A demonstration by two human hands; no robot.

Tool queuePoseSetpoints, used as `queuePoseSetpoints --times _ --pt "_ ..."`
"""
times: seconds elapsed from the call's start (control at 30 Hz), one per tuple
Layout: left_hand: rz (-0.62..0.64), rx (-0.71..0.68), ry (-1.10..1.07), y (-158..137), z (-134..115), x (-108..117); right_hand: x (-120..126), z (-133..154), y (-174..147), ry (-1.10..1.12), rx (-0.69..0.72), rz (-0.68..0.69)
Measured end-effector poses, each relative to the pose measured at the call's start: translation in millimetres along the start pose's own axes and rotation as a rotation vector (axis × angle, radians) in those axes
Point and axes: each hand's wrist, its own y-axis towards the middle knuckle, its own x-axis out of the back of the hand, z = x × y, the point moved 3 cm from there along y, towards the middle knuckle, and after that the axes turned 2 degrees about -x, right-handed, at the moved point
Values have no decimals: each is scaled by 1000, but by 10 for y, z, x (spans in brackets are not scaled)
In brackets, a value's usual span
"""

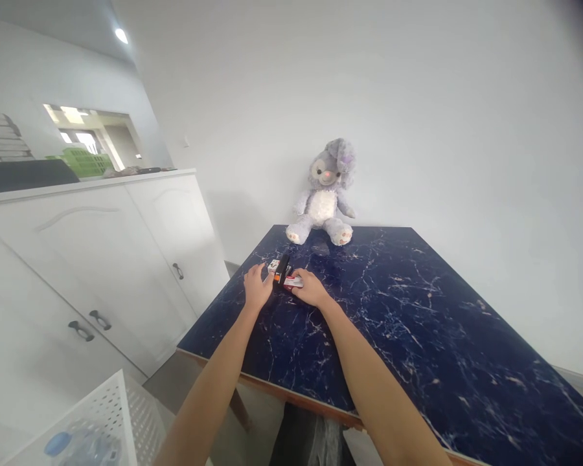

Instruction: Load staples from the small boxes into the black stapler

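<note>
A small cluster of items lies on the dark blue marbled table between my two hands. My left hand (256,286) is at its left side, thumb and fingers apart, the thumb close to a black item with an orange patch (280,272). Behind that hand's thumb is a small white box with dark print (273,265). My right hand (311,288) closes its fingers and thumb on a small red-and-white box (293,282), which sits against the black item's right side. The exact kind of the black item is too small to make out.
A grey plush toy (322,200) sits at the table's (393,310) far edge against the wall. White cabinets (175,226) stand to the left, with a green basket (85,162) on top. A white perforated basket (126,421) holding a plastic bottle is at lower left.
</note>
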Motion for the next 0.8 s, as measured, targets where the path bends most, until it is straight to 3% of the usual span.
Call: queuePoseSetpoints --times 0.1,0.23,0.4,0.47,0.67,0.8 --pt "117 46 -70 102 114 -31 -9 3 -10 -18 1 -4" --pt "231 -7 -140 281 119 -121 6 13 -19 -71 35 -11" --pt "434 -217 -207 334 -6 -243 7 -5 -22 -69 77 51" --pt "472 -283 -195 314 -25 -256 22 -5 -28 -55 95 30" --pt "488 -174 -209 297 -10 -233 161 -6 -138 19 67 44" --pt "593 -239 -331 160 -304 -193 435 -15 -383 -5 88 107"
